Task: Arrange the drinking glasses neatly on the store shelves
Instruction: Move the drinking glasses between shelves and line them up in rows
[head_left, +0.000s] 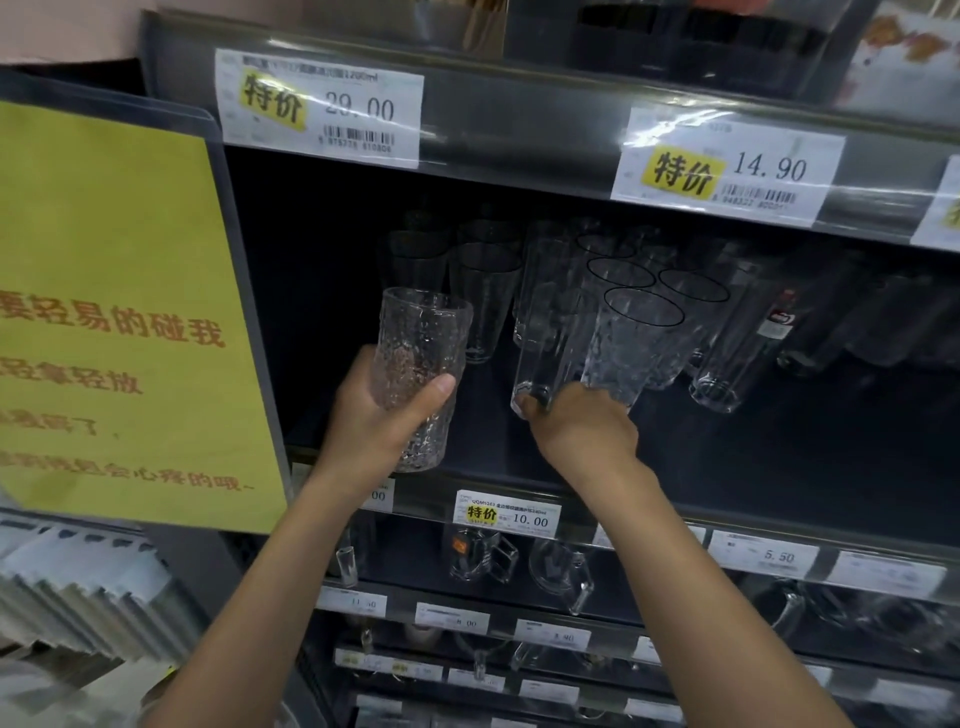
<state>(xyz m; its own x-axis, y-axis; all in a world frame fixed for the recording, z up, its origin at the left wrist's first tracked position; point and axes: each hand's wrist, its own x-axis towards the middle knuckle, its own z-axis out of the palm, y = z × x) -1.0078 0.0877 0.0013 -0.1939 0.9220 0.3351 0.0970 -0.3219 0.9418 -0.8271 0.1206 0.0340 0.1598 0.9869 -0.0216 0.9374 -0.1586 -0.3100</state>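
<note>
The dark shelf (753, 457) holds rows of clear tumblers (485, 301). At its front left, the left hand (374, 421) wraps an upright, bumpy hammered glass (423, 338). Nearby, the right hand (582, 431) curls round the base of a tall smooth glass (545, 332) in the rows.

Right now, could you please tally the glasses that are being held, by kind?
Textured glass, gripped by the left hand: 1
Tall smooth glass, gripped at its base by the right hand: 1
Total: 2
</note>
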